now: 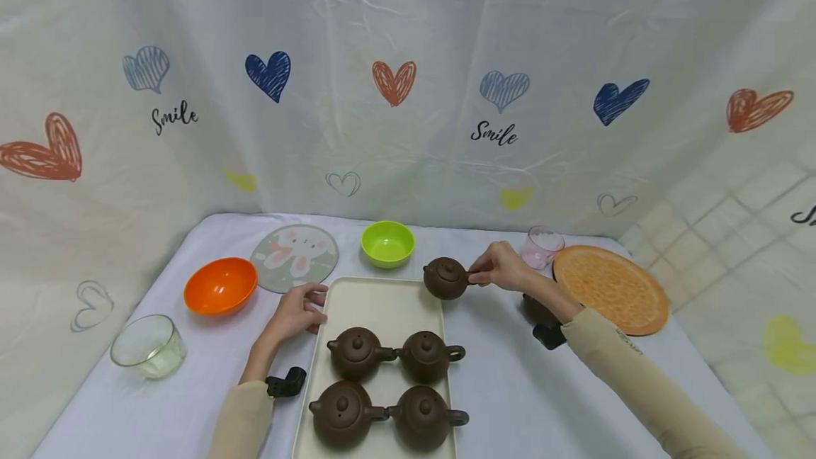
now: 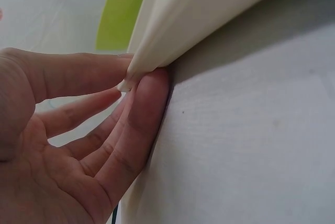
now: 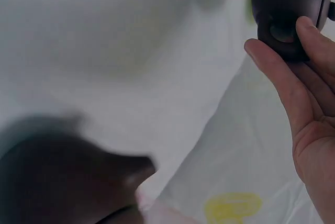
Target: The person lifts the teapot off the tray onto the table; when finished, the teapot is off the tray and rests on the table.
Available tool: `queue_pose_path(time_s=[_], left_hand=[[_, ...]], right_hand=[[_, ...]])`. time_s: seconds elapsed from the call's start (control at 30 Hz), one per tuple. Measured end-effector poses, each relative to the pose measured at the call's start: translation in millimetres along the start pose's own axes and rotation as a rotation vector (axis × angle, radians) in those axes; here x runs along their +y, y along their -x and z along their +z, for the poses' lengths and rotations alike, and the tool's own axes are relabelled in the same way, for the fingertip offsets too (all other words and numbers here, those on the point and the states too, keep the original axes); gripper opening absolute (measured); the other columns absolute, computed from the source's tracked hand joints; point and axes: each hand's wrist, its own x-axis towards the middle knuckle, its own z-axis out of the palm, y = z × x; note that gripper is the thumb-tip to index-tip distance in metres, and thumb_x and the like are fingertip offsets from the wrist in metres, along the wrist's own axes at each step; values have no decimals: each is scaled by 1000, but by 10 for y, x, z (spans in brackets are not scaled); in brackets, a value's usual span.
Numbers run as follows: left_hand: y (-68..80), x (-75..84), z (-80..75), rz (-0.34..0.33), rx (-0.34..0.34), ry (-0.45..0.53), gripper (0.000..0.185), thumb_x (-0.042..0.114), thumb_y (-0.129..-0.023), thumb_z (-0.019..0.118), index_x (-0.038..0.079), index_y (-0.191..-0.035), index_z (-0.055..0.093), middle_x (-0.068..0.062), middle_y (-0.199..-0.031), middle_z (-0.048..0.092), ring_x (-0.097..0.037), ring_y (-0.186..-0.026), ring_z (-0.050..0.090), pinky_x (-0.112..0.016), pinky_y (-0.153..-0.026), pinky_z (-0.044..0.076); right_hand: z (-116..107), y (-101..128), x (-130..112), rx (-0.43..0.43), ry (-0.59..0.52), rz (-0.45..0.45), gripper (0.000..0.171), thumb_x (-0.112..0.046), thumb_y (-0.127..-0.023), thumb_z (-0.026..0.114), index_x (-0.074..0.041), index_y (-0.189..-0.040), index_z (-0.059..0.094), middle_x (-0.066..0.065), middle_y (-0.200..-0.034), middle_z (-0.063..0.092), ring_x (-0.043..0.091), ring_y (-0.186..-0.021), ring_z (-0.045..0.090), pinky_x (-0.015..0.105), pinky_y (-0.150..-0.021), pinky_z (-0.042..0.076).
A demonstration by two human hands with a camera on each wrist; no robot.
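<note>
Teapot (image 1: 446, 279), matte, round, mid-frame | right hand (image 1: 506, 268) pinched handle (image 3: 285, 51) | left hand (image 1: 296, 312) gripped smooth tray (image 1: 376, 301) edge | cloth (image 1: 523, 409) spread lower right

You see green bowl (image 1: 387, 250); left of it, rabbit mat (image 1: 296, 261), orange bowl (image 1: 220, 289), clear glass bowl (image 1: 149, 349); right of it, pink cup (image 1: 540, 250), round orange mat (image 1: 610, 290).

Serving tray (image 1: 382, 303) mid-table (image 1: 497, 388), left hand (image 1: 299, 310) at its left edge. Four teapots (image 1: 356, 353) on tray's near part, two rows of two. Fifth teapot (image 1: 445, 279) in right hand (image 1: 503, 266), at tray's far right corner. Left of tray: glass bowl (image 1: 149, 347), first bowl (image 1: 219, 286) behind it, placemat (image 1: 295, 258) farther back. Second bowl (image 1: 388, 244) behind tray. Right: sixth teapot (image 1: 538, 310), then second placemat (image 1: 610, 290), cup (image 1: 542, 247) behind teapot.
</note>
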Motion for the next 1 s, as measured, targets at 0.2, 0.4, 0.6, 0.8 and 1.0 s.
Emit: queue_pose_path(time_s=[0.2, 0.4, 0.6, 0.8, 1.0], left_hand=[[4, -3, -2, 17, 4, 1, 53, -11, -73, 68, -7, -125, 55, -20, -99, 61, -19, -65, 61, -35, -53, 58], [7, 2, -1, 18, 3, 6, 53, -11, -74, 68, -7, -124, 55, -20, -99, 61, -19, -65, 61, -35, -53, 58], [14, 13, 8, 18, 3, -6, 52, -10, -74, 69, -6, -124, 55, -19, -99, 61, -18, -65, 61, -35, -53, 58], [13, 16, 13, 18, 3, -13, 52, -10, -74, 68, -6, -124, 55, -19, -99, 61, -18, -65, 61, -34, -53, 58], [14, 16, 13, 20, 8, -13, 52, -11, -74, 68, -7, -124, 55, -19, -98, 61, -18, -64, 60, -34, -53, 58]], right_hand=[[-86, 179, 206, -18, 8, 43, 13, 0, -80, 72, 10, -90, 73, 19, -83, 72, 23, -65, 71, 29, -62, 59], [-71, 261, 333, -24, 11, 34, 12, 3, -79, 72, 11, -88, 73, 19, -80, 72, 23, -65, 71, 28, -61, 59], [-30, 288, 412, -41, 14, 34, 13, 3, -78, 73, 10, -89, 73, 15, -79, 73, 12, -64, 66, 21, -57, 55], [-17, 282, 452, -49, 62, 41, 13, 2, -78, 73, 9, -89, 74, 13, -79, 73, 8, -65, 63, 20, -55, 53], [-23, 270, 445, -56, 67, 45, 13, 0, -79, 73, 8, -90, 74, 13, -81, 73, 11, -66, 64, 20, -57, 53]])
